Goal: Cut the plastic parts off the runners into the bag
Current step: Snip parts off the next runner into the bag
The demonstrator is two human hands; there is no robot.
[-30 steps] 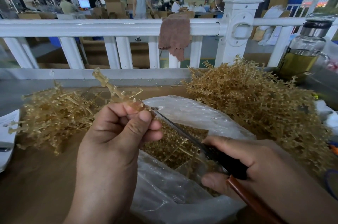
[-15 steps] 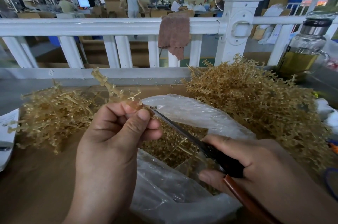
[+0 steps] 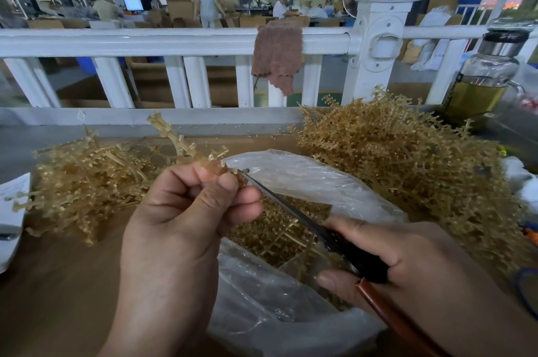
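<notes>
Seen from a head camera looking down at a brown table (image 3: 58, 284). Nearest, at 7 o'clock in the view, the left hand (image 3: 180, 228) pinches the lower end of a tan plastic runner (image 3: 177, 139) between its thumb and curled fingers. At 4 o'clock the right hand (image 3: 413, 263) has its fingers wrapped round the dark handles of a pair of scissors (image 3: 358, 259). Whether the blades are parted or closed cannot be told. Between and beneath the hands lies an open clear plastic bag (image 3: 305, 179), already holding a layer of cut parts (image 3: 273, 233). The relation that matters: from the left fingertips the runner's long axis points up and away toward 11 o'clock, while the scissor blades reach in from 4 o'clock, their tip touching or just beside the runner at those fingertips, above the far edge of the bag's mouth. A part snipped there would likely drop into the bag. The left fingers sit very close to the blade tip, which looks like the main risk. Farther off, a loose pile of runners (image 3: 78, 179) lies at 9 o'clock and a larger pile (image 3: 393, 158) at 2 o'clock. Beyond them stands a white railing (image 3: 145, 42) with a brown cloth (image 3: 276, 56) draped over it at 12 o'clock.
</notes>
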